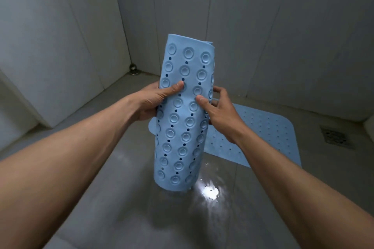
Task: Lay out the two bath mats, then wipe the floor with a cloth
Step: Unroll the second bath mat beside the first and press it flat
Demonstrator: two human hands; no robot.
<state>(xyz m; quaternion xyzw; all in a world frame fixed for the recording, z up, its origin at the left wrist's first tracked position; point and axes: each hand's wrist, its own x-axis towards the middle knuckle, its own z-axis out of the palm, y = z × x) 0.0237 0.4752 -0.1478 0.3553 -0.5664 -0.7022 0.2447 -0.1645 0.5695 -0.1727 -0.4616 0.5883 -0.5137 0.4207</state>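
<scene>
A light blue bath mat (183, 131), rolled into an upright tube with its suction cups facing out, stands in the middle of the view above the wet floor. My left hand (155, 101) grips its left side at mid height, thumb across the front. On the tube's right side my right hand (219, 111) holds it, thumb pressed on the cups. A second blue bath mat (263, 133) lies flat on the floor behind and to the right, partly hidden by the roll and my right arm.
The grey tiled floor (121, 198) is wet and shiny below the roll. A square metal floor drain (337, 137) sits at the right. A small round metal fitting (133, 68) is in the back left corner. Pale tiled walls close in behind and on both sides.
</scene>
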